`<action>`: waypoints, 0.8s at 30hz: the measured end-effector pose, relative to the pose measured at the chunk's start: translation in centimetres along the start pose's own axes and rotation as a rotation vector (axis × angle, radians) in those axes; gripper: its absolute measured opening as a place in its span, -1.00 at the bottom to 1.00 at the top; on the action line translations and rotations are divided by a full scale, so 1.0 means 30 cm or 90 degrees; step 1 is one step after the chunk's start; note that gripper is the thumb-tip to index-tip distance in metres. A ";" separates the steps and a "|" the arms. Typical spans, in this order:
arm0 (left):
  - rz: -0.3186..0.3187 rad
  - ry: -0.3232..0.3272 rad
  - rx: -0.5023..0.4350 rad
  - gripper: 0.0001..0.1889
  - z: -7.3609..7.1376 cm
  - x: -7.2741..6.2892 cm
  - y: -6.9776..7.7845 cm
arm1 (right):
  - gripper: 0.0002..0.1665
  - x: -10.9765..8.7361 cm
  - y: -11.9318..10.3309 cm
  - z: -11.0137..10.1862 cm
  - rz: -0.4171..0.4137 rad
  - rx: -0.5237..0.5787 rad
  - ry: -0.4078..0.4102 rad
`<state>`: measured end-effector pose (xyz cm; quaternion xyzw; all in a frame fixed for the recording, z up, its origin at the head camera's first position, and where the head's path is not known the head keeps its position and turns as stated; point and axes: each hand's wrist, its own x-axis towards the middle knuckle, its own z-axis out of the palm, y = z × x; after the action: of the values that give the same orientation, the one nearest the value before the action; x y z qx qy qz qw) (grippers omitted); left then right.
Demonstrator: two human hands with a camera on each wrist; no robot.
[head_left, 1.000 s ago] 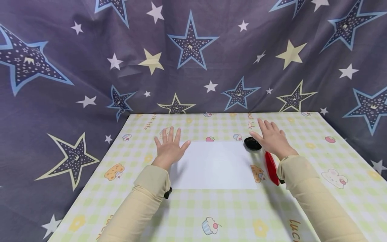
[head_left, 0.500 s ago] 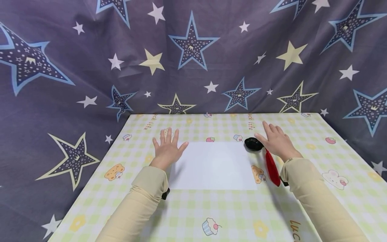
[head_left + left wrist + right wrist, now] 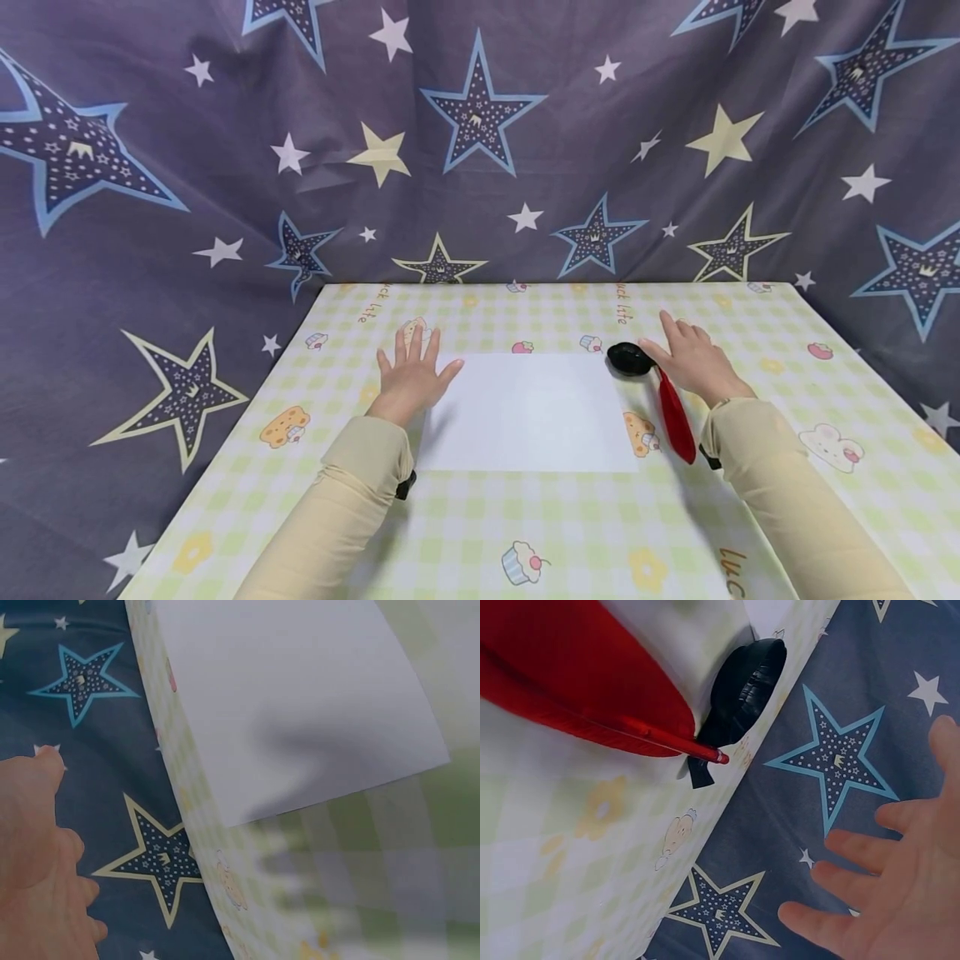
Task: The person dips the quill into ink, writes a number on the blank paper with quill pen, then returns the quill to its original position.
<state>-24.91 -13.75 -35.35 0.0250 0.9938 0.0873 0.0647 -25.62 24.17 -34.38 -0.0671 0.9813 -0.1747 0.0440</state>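
Note:
A white sheet of paper (image 3: 528,412) lies flat on the table. My left hand (image 3: 412,385) is over its left edge with fingers spread, holding nothing; in the left wrist view its shadow falls on the sheet. My right hand (image 3: 699,365) hovers to the right of the sheet, fingers extended and holding nothing. Near its thumb sits a black rounded object (image 3: 629,359) with a short flat strip (image 3: 700,773). Beside that lies a red feather-shaped pen (image 3: 677,421), its slim red shaft (image 3: 671,740) touching or crossing the black strip; I cannot tell which.
A pale checked tablecloth (image 3: 480,533) with printed cakes, bears and flowers covers the table. Behind its far edge hangs a dark star-patterned curtain (image 3: 337,83). Black wrist straps (image 3: 406,485) show at both sleeves.
My left hand has drifted slightly left and toward me. My right hand has shifted right and toward me, uncovering more of the black object and the red feather-shaped pen.

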 end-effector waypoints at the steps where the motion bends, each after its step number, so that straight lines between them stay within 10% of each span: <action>1: -0.001 -0.004 0.003 -0.24 0.001 -0.001 -0.002 | 0.01 0.000 0.002 0.001 0.001 0.003 -0.003; 24: 0.035 -0.055 -0.025 -0.24 0.061 -0.003 -0.034 | 0.08 -0.001 0.055 0.034 0.027 0.041 -0.045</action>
<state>-24.62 -14.45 -37.31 0.0551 0.9870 0.1077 0.1056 -25.66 25.35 -35.92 -0.0507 0.9743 -0.2024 0.0842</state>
